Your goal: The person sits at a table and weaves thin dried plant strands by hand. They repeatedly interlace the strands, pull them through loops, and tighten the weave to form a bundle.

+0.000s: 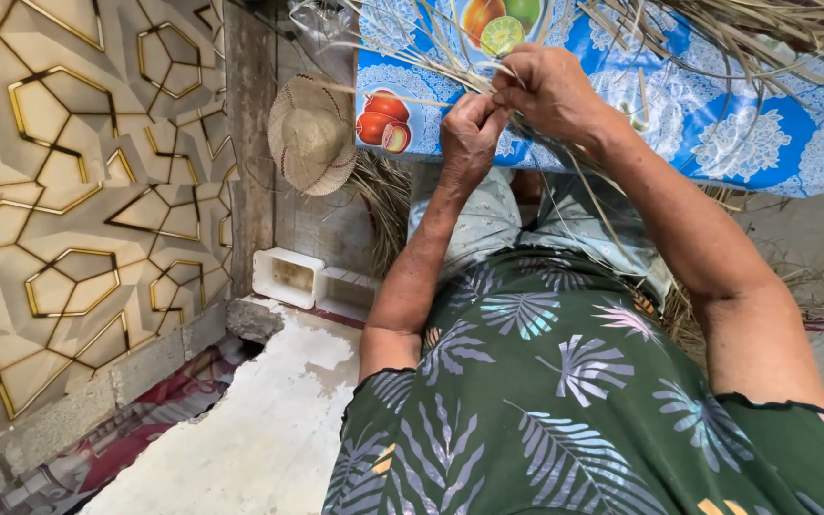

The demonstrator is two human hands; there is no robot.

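- Head view, looking down past a green leaf-print garment (pixel 565 401) at both arms raised in front.
- Left hand (pixel 469 133): fist closed, fingers pinching pale dry straw strips (pixel 431 57), knuckles up, right at the near edge of the desk.
- Right hand (pixel 550 91): fingers curled shut on the same strips, just above and touching the left hand; both hands meet at one spot in the strips.
- Strips fan out up and to both sides from the hands, lying over the desk top; more loose strips pile at the far right corner and hang down below the near edge.
- Desk (pixel 717 124) covered with a blue cloth, white lace pattern and fruit prints; its near edge runs across the upper part of the view.
- Woven straw hat (pixel 312 133) hangs left of the desk, against a wooden post (pixel 250 143).
- White plastic box (pixel 288 277) on the floor below the hat, second one just beside it.
- Left wall (pixel 69 191): beige panel with gold geometric lines.
- Floor (pixel 278 420): pale, worn concrete, red patterned cloth along the wall base.
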